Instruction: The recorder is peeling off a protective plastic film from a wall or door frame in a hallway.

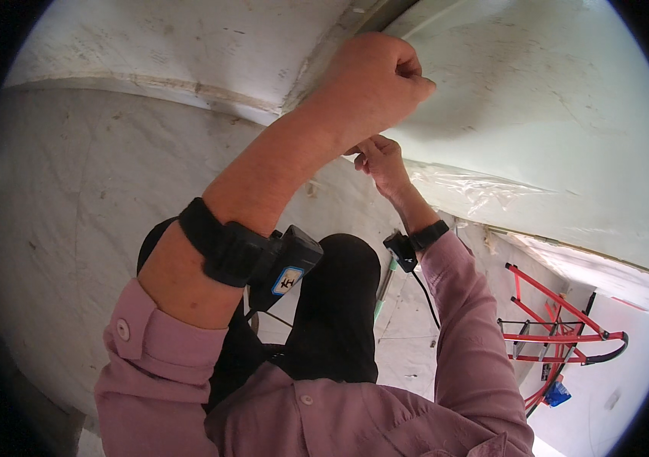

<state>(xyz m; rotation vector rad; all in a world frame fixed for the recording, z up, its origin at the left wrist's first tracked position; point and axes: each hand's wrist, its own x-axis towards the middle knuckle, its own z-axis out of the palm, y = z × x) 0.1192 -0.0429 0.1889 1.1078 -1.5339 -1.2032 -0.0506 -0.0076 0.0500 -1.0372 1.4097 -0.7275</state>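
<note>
My left hand [384, 77] is raised in front of a large pale, scuffed panel [530, 97]. Its fingers curl inward with the thumb against the index finger; whether something small is inside is hidden. Lower and farther off, my right hand [384, 160] has thumb and fingertips drawn together near the panel's bottom edge. My left wrist covers part of those fingertips, so what they touch cannot be seen. A wrinkled clear plastic film [479, 185] runs along the bottom edge, just right of my right hand.
Whitish, stained sheeting [73, 188] covers the floor. A pale slab or wall [176, 45] meets the panel at upper left. To the lower right are a red-framed stepladder [559, 337] and a blue packet [557, 394]. A pale green pole [384, 291] lies beside my knee.
</note>
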